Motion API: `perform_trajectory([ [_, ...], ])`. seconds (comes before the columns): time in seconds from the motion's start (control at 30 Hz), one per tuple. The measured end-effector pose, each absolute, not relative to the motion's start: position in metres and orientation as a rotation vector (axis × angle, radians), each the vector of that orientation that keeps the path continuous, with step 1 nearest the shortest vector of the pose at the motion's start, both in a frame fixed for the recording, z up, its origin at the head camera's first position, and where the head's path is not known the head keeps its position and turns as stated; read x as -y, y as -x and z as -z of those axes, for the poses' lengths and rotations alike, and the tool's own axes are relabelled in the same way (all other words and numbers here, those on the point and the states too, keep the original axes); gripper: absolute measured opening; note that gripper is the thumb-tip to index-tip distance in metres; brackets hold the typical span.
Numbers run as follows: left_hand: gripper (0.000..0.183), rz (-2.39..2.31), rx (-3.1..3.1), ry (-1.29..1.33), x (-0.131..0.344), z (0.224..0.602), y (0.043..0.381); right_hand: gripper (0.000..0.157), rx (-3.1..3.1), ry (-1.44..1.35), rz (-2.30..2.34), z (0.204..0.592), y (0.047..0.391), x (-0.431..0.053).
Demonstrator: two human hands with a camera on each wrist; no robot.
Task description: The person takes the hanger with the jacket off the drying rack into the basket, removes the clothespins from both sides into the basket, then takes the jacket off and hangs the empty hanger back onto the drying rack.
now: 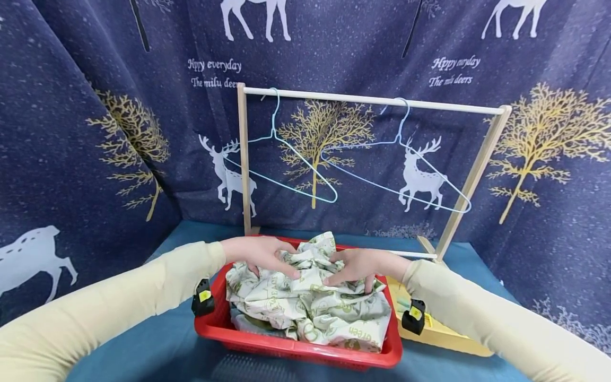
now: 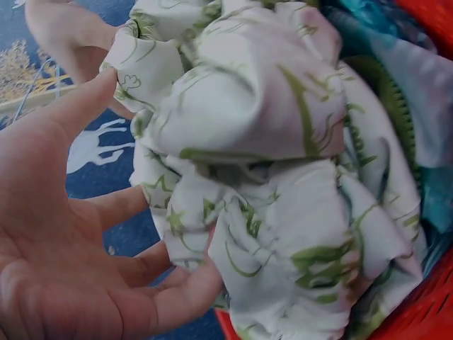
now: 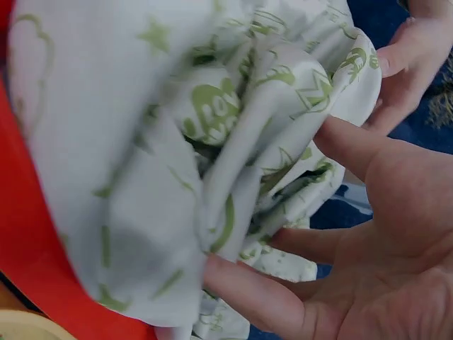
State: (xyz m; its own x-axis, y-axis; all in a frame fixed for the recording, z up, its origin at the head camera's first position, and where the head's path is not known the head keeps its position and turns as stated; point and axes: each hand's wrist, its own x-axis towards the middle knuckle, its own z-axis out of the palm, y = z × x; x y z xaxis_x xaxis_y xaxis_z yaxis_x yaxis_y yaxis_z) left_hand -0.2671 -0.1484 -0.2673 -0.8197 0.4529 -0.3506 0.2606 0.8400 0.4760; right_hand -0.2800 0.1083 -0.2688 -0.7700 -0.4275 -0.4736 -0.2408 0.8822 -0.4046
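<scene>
A crumpled white cloth [image 1: 305,297] with green print is heaped in a red plastic basket [image 1: 296,347], rising above its rim. My left hand [image 1: 264,254] rests on the heap's left side, fingers spread; in the left wrist view, the fingertips [image 2: 138,202] touch the folds with the palm away from them. From the right, my right hand [image 1: 357,265] lies on the same heap. In the right wrist view, its fingers [image 3: 311,244] reach into the folds, extended and apart, some tips hidden by fabric. Both hands face each other across the bunched top.
Behind the basket stands a rack with a white bar [image 1: 372,99], where a pale green hanger [image 1: 305,162] and a pale blue hanger [image 1: 425,159] hang. A yellow tray [image 1: 444,339] sits right of the basket. Bluish fabric [image 2: 396,64] shows beneath the white cloth.
</scene>
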Motion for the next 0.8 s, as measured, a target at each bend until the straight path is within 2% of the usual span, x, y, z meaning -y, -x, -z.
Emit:
perform_trajectory([
  [0.13,0.08,-0.486,-2.616,-0.585,0.143,0.278,0.265,0.087,-2.587,0.531,0.291,0.279,0.275,-0.104],
  [0.37,0.087,-0.403,-2.656,-0.638,0.136,0.292,0.261,0.077,-2.684,0.674,0.106,0.295,0.268,-0.098],
  [0.8,0.096,-0.394,-2.577,-0.585,0.131,0.304,0.268,0.077,-2.681,0.643,0.11,0.309,0.268,-0.093],
])
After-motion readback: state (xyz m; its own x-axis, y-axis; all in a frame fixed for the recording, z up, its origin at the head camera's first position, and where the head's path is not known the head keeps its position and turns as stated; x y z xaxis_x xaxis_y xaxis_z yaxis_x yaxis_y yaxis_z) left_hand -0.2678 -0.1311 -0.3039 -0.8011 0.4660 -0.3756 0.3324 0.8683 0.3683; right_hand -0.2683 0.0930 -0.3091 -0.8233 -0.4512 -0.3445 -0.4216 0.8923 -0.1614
